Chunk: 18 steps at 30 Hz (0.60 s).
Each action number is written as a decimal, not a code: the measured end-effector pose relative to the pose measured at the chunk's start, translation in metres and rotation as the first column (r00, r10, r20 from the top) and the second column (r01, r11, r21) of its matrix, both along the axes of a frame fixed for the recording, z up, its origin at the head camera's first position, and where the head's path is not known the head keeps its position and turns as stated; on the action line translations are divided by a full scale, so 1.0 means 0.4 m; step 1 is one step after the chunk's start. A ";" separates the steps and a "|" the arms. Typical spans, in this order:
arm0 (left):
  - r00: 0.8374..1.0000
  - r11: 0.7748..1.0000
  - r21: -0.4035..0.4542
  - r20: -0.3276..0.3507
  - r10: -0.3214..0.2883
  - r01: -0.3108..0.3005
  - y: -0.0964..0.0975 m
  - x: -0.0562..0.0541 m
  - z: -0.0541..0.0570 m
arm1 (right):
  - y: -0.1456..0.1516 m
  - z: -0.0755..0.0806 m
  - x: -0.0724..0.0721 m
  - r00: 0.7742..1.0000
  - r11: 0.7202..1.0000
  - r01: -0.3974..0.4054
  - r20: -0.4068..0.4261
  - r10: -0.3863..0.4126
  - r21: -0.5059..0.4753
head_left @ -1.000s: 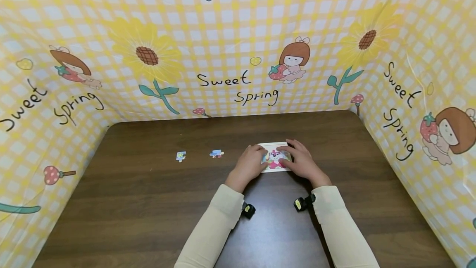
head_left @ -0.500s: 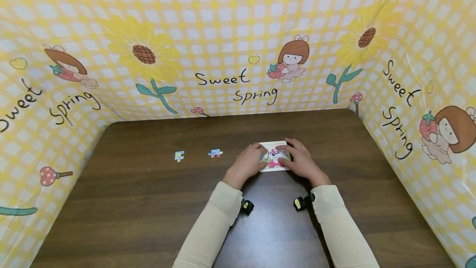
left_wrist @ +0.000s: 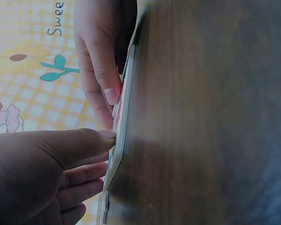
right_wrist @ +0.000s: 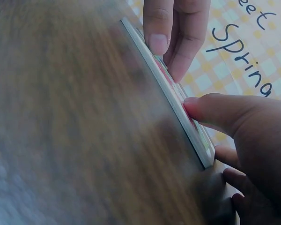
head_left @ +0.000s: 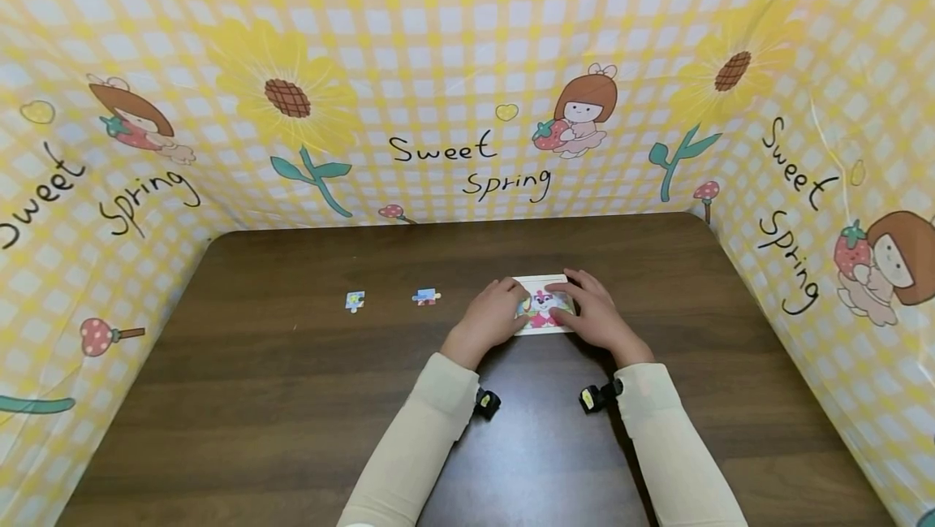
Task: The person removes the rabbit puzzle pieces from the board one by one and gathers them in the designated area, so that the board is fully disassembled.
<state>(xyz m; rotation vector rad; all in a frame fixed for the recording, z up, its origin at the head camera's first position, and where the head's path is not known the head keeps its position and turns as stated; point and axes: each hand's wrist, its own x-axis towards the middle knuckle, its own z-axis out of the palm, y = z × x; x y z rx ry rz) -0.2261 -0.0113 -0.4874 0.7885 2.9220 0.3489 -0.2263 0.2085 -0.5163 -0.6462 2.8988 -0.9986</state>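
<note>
A small framed jigsaw puzzle (head_left: pixel 543 321) with a pink-and-white cartoon animal lies flat on the dark wooden table (head_left: pixel 292 413). My left hand (head_left: pixel 488 317) holds its left side. In the left wrist view, that thumb (left_wrist: pixel 86 144) bears on the puzzle's face while the fingers curve along the edge. On the other side my right hand (head_left: pixel 595 316) holds the board, thumb and index finger over the picture. The right wrist view shows that thumb (right_wrist: pixel 215 110) on the face and the other fingers curled at the edge. Both hands cover parts of the picture.
Two loose jigsaw pieces lie to the left of the puzzle: a blue piece (head_left: pixel 426 297) and, farther left, a blue-and-yellow piece (head_left: pixel 355 300). A yellow checked cloth (head_left: pixel 431 88) walls in the table's back and sides. Each wrist wears a small black camera.
The hands keep their places on the puzzle, with at most slight finger movement. The head view shifts a little; the loose pieces stay where they lie.
</note>
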 end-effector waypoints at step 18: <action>0.998 0.997 0.066 0.045 0.031 -0.034 0.003 -0.001 0.001 | -0.001 0.003 0.001 1.000 1.000 0.014 0.021 -0.014 -0.001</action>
